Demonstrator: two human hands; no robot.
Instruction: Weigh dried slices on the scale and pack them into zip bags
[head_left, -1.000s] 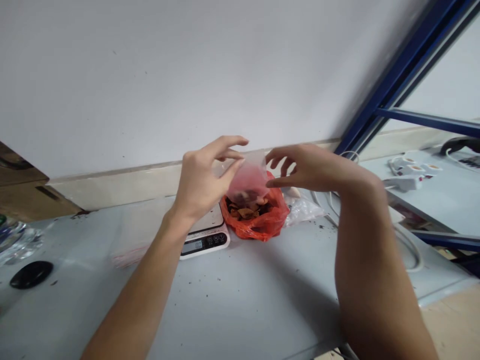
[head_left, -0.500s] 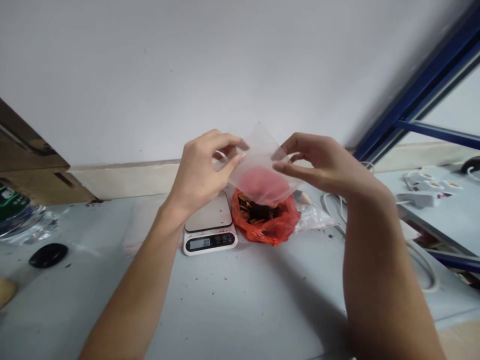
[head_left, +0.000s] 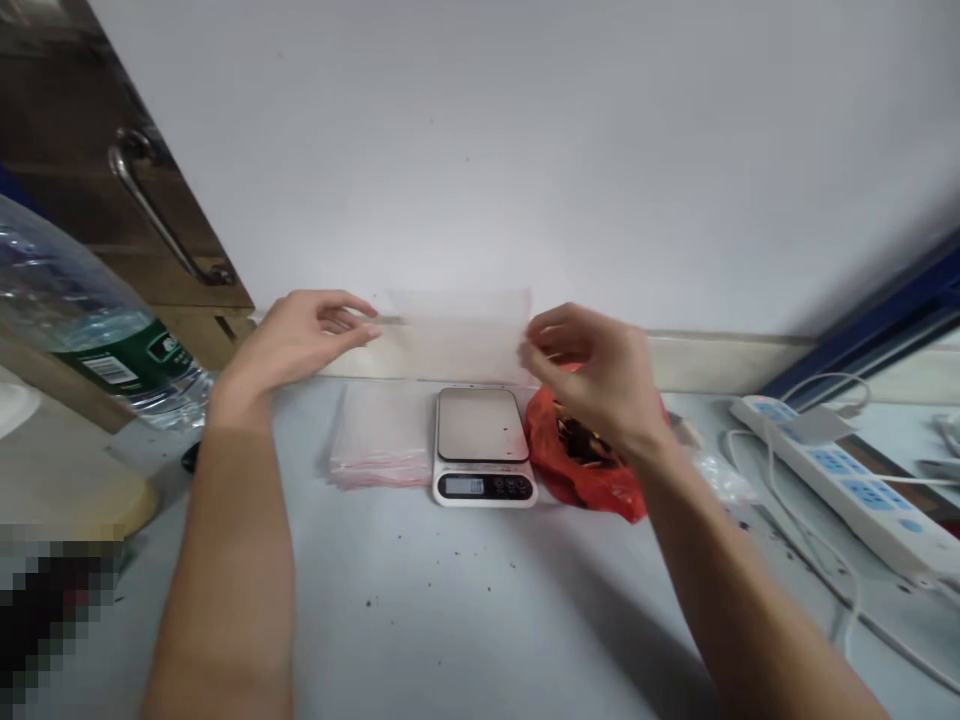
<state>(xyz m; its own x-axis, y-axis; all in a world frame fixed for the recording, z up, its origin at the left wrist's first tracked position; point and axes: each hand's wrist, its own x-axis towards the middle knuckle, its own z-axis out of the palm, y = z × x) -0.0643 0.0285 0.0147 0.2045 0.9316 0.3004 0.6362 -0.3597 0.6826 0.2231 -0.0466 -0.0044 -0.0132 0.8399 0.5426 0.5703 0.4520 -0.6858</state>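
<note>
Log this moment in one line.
right hand: holds clear bag | left hand: open, beside clear bag | scale: between bag stack and red bag

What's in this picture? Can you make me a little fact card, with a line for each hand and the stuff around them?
Left hand: open, just left of the clear bag, nothing seen in it
Right hand: pinching the clear bag by its right edge
Scale: below the clear bag in the picture; digits too blurry to trust
Left of scale: flat bags with pinkish-red edges
Right of scale: red bag holding dark brown pieces
Far left: bottle
Far right: power strip
</note>
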